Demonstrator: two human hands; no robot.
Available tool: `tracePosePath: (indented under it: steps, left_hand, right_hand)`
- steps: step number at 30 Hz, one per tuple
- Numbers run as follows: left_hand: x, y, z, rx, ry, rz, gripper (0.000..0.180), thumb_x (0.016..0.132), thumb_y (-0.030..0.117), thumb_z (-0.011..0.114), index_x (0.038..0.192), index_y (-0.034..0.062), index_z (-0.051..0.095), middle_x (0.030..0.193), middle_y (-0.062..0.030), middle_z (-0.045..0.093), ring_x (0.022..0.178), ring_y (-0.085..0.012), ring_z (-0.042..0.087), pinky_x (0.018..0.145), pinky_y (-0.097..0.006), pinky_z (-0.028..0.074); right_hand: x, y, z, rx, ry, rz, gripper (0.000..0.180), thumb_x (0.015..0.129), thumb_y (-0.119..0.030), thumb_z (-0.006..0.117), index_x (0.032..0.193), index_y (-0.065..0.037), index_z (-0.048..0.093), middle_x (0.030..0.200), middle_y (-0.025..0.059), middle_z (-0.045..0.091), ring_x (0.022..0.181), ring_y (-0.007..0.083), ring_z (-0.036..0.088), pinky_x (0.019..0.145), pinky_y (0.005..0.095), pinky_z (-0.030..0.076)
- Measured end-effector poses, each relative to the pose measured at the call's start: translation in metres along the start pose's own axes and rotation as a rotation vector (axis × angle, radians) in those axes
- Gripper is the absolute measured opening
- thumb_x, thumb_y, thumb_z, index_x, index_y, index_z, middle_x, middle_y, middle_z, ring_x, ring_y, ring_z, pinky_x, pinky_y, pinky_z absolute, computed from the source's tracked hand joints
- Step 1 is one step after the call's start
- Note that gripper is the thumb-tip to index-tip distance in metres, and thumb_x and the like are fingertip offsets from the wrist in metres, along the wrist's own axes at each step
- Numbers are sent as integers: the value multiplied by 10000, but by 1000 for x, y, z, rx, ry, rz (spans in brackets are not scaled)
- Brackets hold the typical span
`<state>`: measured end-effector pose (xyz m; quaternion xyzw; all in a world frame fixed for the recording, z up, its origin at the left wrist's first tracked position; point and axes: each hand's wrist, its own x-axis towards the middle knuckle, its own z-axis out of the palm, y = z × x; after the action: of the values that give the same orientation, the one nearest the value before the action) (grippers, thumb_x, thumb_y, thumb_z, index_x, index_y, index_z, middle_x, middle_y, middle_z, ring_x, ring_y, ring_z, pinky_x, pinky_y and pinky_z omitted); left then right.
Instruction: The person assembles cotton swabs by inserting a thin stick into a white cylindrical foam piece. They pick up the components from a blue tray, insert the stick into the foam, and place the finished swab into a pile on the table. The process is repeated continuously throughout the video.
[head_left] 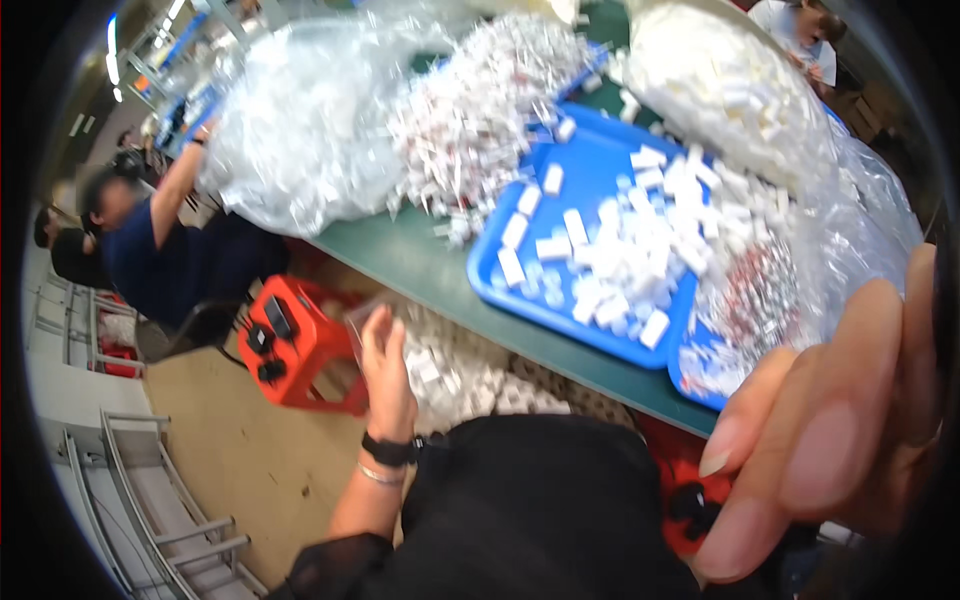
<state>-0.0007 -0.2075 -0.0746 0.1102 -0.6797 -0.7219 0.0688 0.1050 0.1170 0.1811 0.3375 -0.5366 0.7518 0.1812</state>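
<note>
My left hand [388, 385], with a dark band and a bracelet at the wrist, is raised beside the table's near edge. Its fingers point up and appear pinched on a thin clear plastic sheet [358, 325], which is hard to see. My right hand [830, 450] looms large and close at the right, fingers curled together; whatever they may hold is hidden. Beyond it lies a blue tray [480, 262] of small white blocks [655, 325] and translucent round pieces. A second blue tray [685, 375], beside my right fingers, bears small red-and-silver pieces [755, 285].
The green table [400, 262] also bears a heap of thin white pieces [490, 100], a big clear bag [300, 130] and a bag of cream pieces [720, 70]. White pieces [440, 375] lie below its edge near a red stool [295, 345]. Co-workers [160, 235] sit at the left and far right.
</note>
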Motion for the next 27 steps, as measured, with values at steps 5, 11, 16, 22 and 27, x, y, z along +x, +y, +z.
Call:
tracePosePath:
  steps: [5,11,16,22,27]
  left_hand:
    - [-33,64,62,-201,-392,-68,210,1042,139,543,1193,1,590,1034,-93,673,933,-167,647,891,-309,510]
    - [-57,91,113,-354,-648,-149,190,1021,105,569,1164,-13,610,1018,-109,692,905,-170,661,881,-323,533]
    - [-81,118,140,-359,-795,-220,194,1026,129,564,1164,-2,606,1003,-100,679,920,-176,655,876,-320,527]
    - [-88,111,171,-227,-962,-204,191,1017,116,581,1160,-2,625,1021,-90,688,920,-149,644,873,-306,514]
    - [-73,96,188,209,-974,219,169,988,100,613,1125,12,657,1039,-42,693,907,-102,617,853,-274,493]
  right_hand:
    - [-16,-55,3,17,-173,-67,286,924,-237,717,1053,12,661,967,159,702,789,273,684,771,388,533]
    - [-31,-114,7,-15,-211,-184,298,915,-236,736,1082,0,665,977,146,711,802,269,693,799,393,533]
    - [-43,-131,9,-47,-226,-162,312,908,-235,751,1107,-10,668,985,135,719,813,265,701,821,396,534]
    - [-50,-133,-8,30,-343,-105,333,899,-234,769,1136,-22,671,995,122,729,827,261,710,849,401,534]
    - [-64,-122,-42,48,-412,47,353,892,-233,784,1161,-32,674,1004,112,737,838,257,717,872,405,535]
